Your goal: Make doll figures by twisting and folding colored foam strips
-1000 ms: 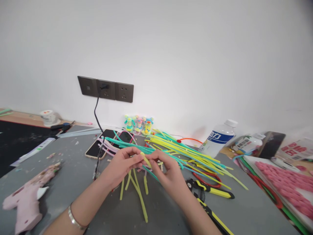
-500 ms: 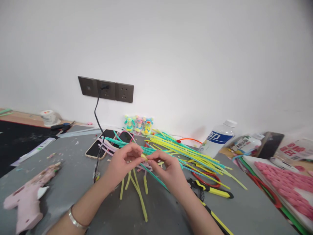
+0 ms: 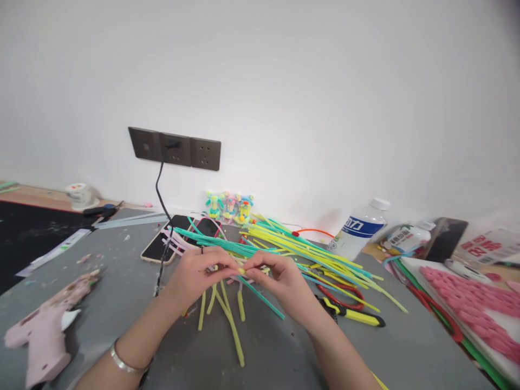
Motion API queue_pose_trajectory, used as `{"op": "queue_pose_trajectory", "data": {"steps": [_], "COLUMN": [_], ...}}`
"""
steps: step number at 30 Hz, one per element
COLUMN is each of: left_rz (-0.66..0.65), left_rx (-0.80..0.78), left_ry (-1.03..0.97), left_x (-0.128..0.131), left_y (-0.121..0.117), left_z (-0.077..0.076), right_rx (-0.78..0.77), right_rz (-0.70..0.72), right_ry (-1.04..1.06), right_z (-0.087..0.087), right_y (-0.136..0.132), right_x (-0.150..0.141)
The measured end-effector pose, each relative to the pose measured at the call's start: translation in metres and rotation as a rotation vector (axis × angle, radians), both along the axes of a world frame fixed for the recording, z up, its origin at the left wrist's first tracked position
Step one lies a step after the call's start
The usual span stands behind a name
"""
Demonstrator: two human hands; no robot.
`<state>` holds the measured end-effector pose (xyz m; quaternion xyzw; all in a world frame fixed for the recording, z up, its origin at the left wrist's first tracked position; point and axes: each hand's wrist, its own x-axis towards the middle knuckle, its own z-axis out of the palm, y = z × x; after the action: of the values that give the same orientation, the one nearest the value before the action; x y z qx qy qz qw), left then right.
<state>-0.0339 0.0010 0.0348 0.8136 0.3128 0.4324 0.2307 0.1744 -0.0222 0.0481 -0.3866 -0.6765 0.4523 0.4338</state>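
Note:
Thumb and fingertips of my left hand (image 3: 197, 275) are pinched on a short piece of yellow pipe cleaner (image 3: 241, 271), most of it hidden by the fingers. My right hand (image 3: 278, 277) grips the same piece from the other side, its fingertips almost meeting the left ones. Below the hands, several cut yellow pipe cleaners (image 3: 231, 319) lie on the grey tabletop. A teal pipe cleaner (image 3: 264, 299) slants out beneath my right hand. Behind my hands spreads a loose pile of long yellow and teal pipe cleaners (image 3: 300, 242).
Three small fuzzy figures (image 3: 229, 208) stand against the wall. Two phones, one a white-edged phone (image 3: 156, 246), lie left of the pile. Yellow-handled pliers (image 3: 357, 316) and a bottle (image 3: 357, 230) are on the right. A pink gun-shaped tool (image 3: 46, 338) lies at left.
My left hand has turned over, back upward, so a dark ring shows and its fingers are straighter. Both hands still pinch the small yellow piece, which sits slightly lower.

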Motion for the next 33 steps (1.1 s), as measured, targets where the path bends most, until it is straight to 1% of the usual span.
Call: {"op": "queue_pose_trajectory", "data": {"steps": [5, 7, 9, 11, 12, 15, 17, 19, 21, 23, 25, 28, 30, 31, 33], "left_rz": [-0.042, -0.029, -0.021, -0.024, -0.03, -0.064, -0.088, -0.108, -0.125, -0.128, -0.103, -0.038, 0.004, 0.018, 0.031], "left_rx": [0.189, 0.205, 0.191, 0.106, 0.024, -0.318, -0.478, -0.552, -0.573, -0.555, -0.493, -0.336, -0.219, -0.168, -0.096], "left_ry": [-0.061, -0.043, -0.036, -0.042, -0.054, -0.128, -0.16, -0.194, -0.239, -0.267, -0.276, -0.265, -0.245, -0.235, -0.219], "left_x": [0.002, 0.003, 0.004, 0.006, 0.007, 0.013, 0.016, 0.018, 0.02, 0.019, 0.019, 0.017, 0.016, 0.016, 0.016], "left_y": [0.0, 0.0, -0.001, -0.002, -0.002, -0.004, -0.005, -0.006, -0.006, -0.005, -0.004, -0.003, -0.003, -0.003, -0.003], "left_z": [0.0, 0.001, 0.002, 0.001, 0.001, 0.0, 0.0, -0.001, -0.003, -0.005, -0.007, -0.006, -0.005, -0.004, -0.003], "right_rx": [-0.001, 0.025, 0.116, 0.281, 0.378, 0.629, 0.714, 0.739, 0.724, 0.676, 0.61, 0.496, 0.385, 0.307, 0.114], "right_rz": [-0.014, -0.025, -0.05, -0.09, -0.106, -0.135, -0.137, -0.135, -0.125, -0.118, -0.123, -0.162, -0.207, -0.22, -0.201], "right_ry": [-0.016, -0.048, -0.095, -0.171, -0.22, -0.355, -0.395, -0.396, -0.361, -0.302, -0.242, -0.156, -0.077, -0.026, 0.088], "right_z": [0.001, 0.002, 0.002, 0.001, 0.0, -0.003, -0.005, -0.006, -0.007, -0.006, -0.004, -0.003, -0.004, -0.004, -0.006], "right_y": [0.001, 0.001, 0.001, 0.002, 0.002, 0.002, 0.002, 0.001, 0.001, 0.001, 0.001, 0.001, 0.001, 0.001, 0.001], "right_x": [0.002, 0.002, 0.002, 0.002, 0.003, 0.003, 0.003, 0.002, 0.001, 0.0, 0.0, -0.001, -0.003, -0.004, -0.006]}}
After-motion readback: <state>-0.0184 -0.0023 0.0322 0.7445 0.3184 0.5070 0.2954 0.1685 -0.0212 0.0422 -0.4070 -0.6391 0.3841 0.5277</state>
